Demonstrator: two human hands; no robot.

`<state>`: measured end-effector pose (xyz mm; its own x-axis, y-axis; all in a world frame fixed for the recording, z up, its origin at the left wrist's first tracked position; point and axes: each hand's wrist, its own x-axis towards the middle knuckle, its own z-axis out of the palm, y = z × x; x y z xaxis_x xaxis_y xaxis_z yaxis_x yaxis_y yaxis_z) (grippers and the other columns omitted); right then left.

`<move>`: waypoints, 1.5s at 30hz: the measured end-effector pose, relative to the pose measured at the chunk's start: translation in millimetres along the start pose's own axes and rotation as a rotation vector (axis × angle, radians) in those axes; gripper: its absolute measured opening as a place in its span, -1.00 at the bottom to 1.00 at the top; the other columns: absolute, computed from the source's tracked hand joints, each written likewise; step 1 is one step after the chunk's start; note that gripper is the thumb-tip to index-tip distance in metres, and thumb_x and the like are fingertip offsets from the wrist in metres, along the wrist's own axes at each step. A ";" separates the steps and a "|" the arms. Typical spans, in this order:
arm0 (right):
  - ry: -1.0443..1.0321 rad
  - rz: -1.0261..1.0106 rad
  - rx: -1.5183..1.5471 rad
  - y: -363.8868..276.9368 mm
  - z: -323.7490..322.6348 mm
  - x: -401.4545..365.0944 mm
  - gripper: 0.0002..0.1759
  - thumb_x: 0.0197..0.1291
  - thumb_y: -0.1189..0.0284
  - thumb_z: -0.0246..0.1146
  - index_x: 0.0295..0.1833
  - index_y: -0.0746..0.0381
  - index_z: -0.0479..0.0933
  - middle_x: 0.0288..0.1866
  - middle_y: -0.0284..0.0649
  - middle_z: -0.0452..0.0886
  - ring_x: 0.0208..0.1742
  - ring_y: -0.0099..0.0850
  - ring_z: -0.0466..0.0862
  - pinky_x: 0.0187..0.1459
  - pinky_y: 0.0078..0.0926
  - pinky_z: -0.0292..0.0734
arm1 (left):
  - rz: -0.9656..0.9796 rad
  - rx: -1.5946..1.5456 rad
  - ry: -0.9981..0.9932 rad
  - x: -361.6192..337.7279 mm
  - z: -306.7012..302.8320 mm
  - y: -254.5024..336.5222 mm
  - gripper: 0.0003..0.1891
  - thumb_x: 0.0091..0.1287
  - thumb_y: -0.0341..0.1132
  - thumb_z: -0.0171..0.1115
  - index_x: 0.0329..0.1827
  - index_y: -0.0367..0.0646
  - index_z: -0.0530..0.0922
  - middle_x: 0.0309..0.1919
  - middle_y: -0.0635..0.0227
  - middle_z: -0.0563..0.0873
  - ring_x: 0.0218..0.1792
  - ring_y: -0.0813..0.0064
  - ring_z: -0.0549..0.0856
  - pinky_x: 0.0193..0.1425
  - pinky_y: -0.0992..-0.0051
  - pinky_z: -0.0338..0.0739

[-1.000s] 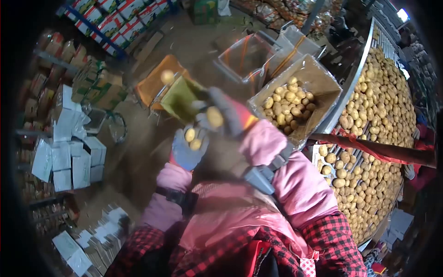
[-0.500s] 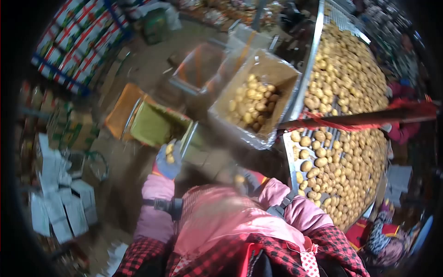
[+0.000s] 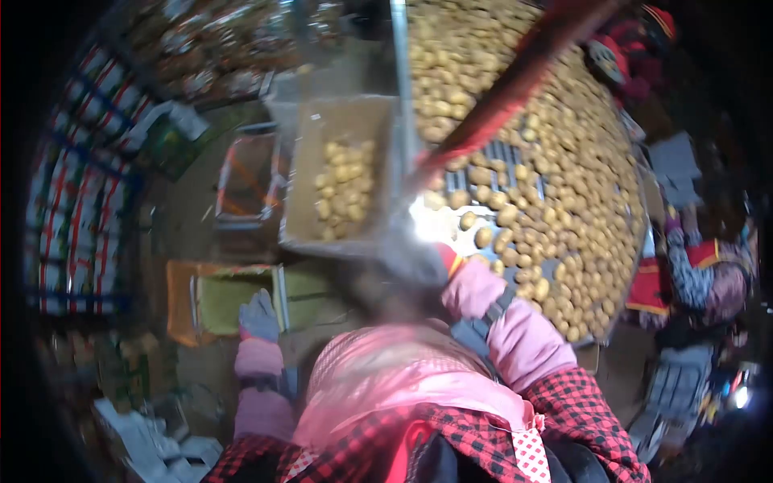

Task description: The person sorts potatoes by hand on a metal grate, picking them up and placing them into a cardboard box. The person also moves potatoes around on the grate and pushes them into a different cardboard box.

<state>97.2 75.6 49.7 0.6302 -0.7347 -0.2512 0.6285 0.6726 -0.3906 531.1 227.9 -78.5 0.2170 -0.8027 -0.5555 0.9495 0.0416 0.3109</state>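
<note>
My left hand [image 3: 259, 315], in a grey-blue glove, is at the near right edge of a green-lined crate [image 3: 229, 299]. Its fingers are stretched out and no potato shows in it. My right hand [image 3: 412, 262], also gloved, is smeared by motion between a plastic-lined box [image 3: 299, 213] and the near corner of the sorting table [image 3: 506, 165]; its fingers cannot be made out. Potatoes [image 3: 348, 181] lie heaped inside the box. Many more potatoes [image 3: 564, 241] cover the slatted table.
A red-wrapped bar [image 3: 515, 88] crosses above the table. Beside the box stands an orange-banded, plastic-lined crate [image 3: 248, 177]. Stacked cartons [image 3: 80, 217] are at the far left. A co-worker [image 3: 713, 278] is at right, and another person [image 3: 632, 56] is beyond the table.
My view has turned rightward. The potatoes that were in my left hand are gone from it, and its fingers have opened over the green-lined crate. My right hand has moved toward the table.
</note>
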 end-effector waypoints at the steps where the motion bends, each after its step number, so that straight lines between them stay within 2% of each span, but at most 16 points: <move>1: -0.127 -0.039 0.142 16.3 -35.5 -28.7 -0.57 0.54 0.24 0.19 0.34 0.26 0.42 0.17 -0.06 0.65 0.16 -0.21 0.69 0.16 -0.26 0.67 | -0.079 -0.050 -0.038 -1.4 27.2 -20.3 -0.47 0.62 -0.09 -0.05 0.54 -0.18 0.33 0.33 0.07 0.57 0.29 0.24 0.60 0.34 0.13 0.52; 4: -0.636 -0.060 0.559 64.3 -120.8 -129.6 -0.61 0.55 0.31 0.15 0.37 0.24 0.43 0.15 -0.09 0.65 0.16 -0.20 0.68 0.21 -0.24 0.63 | -0.451 0.151 -0.212 -1.3 104.9 -93.8 -0.44 0.67 -0.05 -0.11 0.61 -0.13 0.25 0.47 0.06 0.48 0.41 0.18 0.54 0.46 0.13 0.46; 7: 0.200 -0.241 0.051 108.4 -131.0 -252.7 -0.53 0.55 0.37 0.12 0.46 0.28 0.34 0.31 -0.07 0.58 0.29 -0.25 0.62 0.28 -0.26 0.59 | -0.865 0.468 -0.527 -3.4 175.4 -166.6 -0.43 0.67 -0.03 -0.12 0.63 -0.11 0.23 0.48 0.00 0.47 0.41 0.00 0.54 0.49 0.10 0.49; 10: 0.782 -0.426 -0.518 123.8 -98.4 -318.5 -0.51 0.56 0.36 0.09 0.49 0.29 0.31 0.41 -0.07 0.51 0.39 -0.27 0.56 0.40 -0.25 0.48 | -0.731 0.960 -0.783 0.1 240.3 -269.8 -0.34 0.58 0.04 0.10 0.60 -0.15 0.29 0.44 0.17 0.50 0.34 0.28 0.57 0.37 0.33 0.52; 11: 0.792 -0.538 -0.131 136.6 -97.3 -327.6 -0.51 0.57 0.35 0.08 0.49 0.29 0.31 0.41 -0.08 0.51 0.39 -0.27 0.56 0.42 -0.25 0.47 | -0.699 1.077 -0.883 22.4 245.2 -303.9 -0.38 0.58 0.00 0.10 0.57 -0.18 0.32 0.42 0.21 0.52 0.34 0.36 0.55 0.39 0.36 0.49; 12: 0.761 -0.645 0.250 149.0 -96.6 -337.0 -0.52 0.58 0.34 0.07 0.49 0.28 0.32 0.40 -0.09 0.52 0.39 -0.28 0.55 0.43 -0.25 0.46 | -0.368 1.386 -1.236 32.2 261.4 -334.1 -0.43 0.59 -0.10 0.09 0.56 -0.21 0.33 0.38 0.14 0.54 0.36 0.30 0.53 0.44 0.32 0.41; 15: 1.094 -0.483 -0.803 189.3 -92.5 -367.0 -0.53 0.62 0.28 -0.02 0.49 0.27 0.34 0.41 -0.11 0.52 0.38 -0.25 0.56 0.43 -0.27 0.45 | 0.708 1.694 -1.600 78.3 290.3 -434.0 -0.37 0.43 -0.21 0.25 0.56 -0.13 0.36 0.42 -0.08 0.49 0.44 -0.08 0.42 0.56 0.12 0.25; 18: 0.816 -0.872 0.303 241.5 -114.9 -379.9 -0.54 0.63 0.28 -0.06 0.46 0.28 0.38 0.36 -0.15 0.56 0.35 -0.27 0.56 0.39 -0.27 0.47 | 1.076 2.172 -1.454 88.8 319.9 -500.8 -0.23 0.37 0.08 0.27 0.58 -0.07 0.33 0.47 -0.09 0.41 0.53 -0.20 0.26 0.62 -0.10 0.01; 19: 0.662 -0.970 0.663 249.4 -116.1 -381.3 -0.54 0.64 0.28 -0.07 0.45 0.29 0.39 0.34 -0.16 0.58 0.34 -0.28 0.56 0.38 -0.27 0.47 | 0.986 2.272 -1.519 73.5 321.0 -515.6 -0.23 0.37 0.11 0.24 0.57 -0.07 0.33 0.48 -0.12 0.38 0.55 -0.17 0.23 0.63 -0.11 -0.04; 23: 1.049 -0.899 0.008 235.7 -116.4 -384.6 -0.64 0.53 0.38 0.06 0.32 0.23 0.50 0.26 -0.15 0.60 0.26 -0.32 0.59 0.29 -0.33 0.51 | 0.981 2.140 -1.933 -36.9 291.8 -524.3 -0.14 0.23 0.13 0.33 0.52 -0.19 0.35 0.48 -0.22 0.33 0.50 -0.30 0.26 0.59 -0.29 -0.06; 27: 1.468 -1.004 0.454 182.6 -136.2 -424.2 -0.60 0.54 0.31 0.11 0.36 0.25 0.52 0.29 -0.10 0.61 0.25 -0.31 0.64 0.25 -0.32 0.58 | 0.635 1.963 -2.297 -58.6 270.9 -506.0 -0.18 0.25 0.08 0.34 0.51 -0.18 0.37 0.50 -0.16 0.31 0.54 -0.29 0.22 0.54 -0.24 0.10; 31: 2.009 -0.583 -0.946 69.6 -148.6 -409.4 -0.29 0.35 0.18 0.28 0.55 0.16 0.32 0.47 -0.06 0.46 0.46 -0.04 0.46 0.42 -0.08 0.38 | 0.698 1.978 -2.171 -17.9 316.3 -466.0 -0.29 0.25 -0.13 0.33 0.48 -0.18 0.41 0.49 -0.13 0.34 0.49 -0.26 0.27 0.55 -0.15 0.11; 35: 1.714 -0.120 -1.869 -8.9 -169.9 -334.5 -0.18 0.23 0.10 0.32 0.58 0.07 0.29 0.59 -0.05 0.29 0.61 -0.01 0.22 0.54 0.05 0.13 | 1.096 2.279 -1.557 58.6 311.4 -419.2 -0.24 0.31 -0.09 0.32 0.56 -0.17 0.33 0.49 -0.14 0.34 0.50 -0.24 0.27 0.57 -0.13 0.08; 42: 2.088 0.145 -1.754 -116.0 -248.6 -378.9 -0.08 0.23 0.01 0.31 0.64 0.03 0.16 0.60 0.05 0.24 0.63 0.05 0.16 0.57 0.16 0.02 | 0.946 2.145 -1.458 67.1 314.6 -418.1 -0.36 0.31 -0.20 0.31 0.41 -0.32 0.44 0.38 -0.19 0.48 0.40 -0.26 0.40 0.56 -0.13 0.17; 43: 2.072 -0.357 -1.853 -148.7 -233.0 -374.9 -0.10 0.25 0.02 0.31 0.64 0.05 0.19 0.58 0.13 0.25 0.62 0.12 0.17 0.58 0.14 0.04 | 0.947 2.129 -1.457 66.7 315.2 -419.4 -0.37 0.31 -0.21 0.31 0.41 -0.32 0.44 0.37 -0.18 0.49 0.40 -0.25 0.41 0.55 -0.12 0.18; 45: 1.837 -0.502 -1.916 -195.3 -242.0 -351.3 -0.12 0.24 0.07 0.33 0.62 0.09 0.22 0.58 0.13 0.27 0.60 0.13 0.21 0.57 0.08 0.12 | 0.936 2.149 -1.428 59.5 323.9 -421.0 -0.42 0.30 -0.26 0.28 0.36 -0.35 0.46 0.30 -0.14 0.54 0.35 -0.21 0.47 0.52 -0.09 0.24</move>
<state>-357.2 181.0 -0.1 -0.6112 -0.7139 0.3416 -0.7915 0.5528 -0.2607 70.9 -30.1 7.3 -0.7243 -0.6580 0.2060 -0.5719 0.7402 0.3536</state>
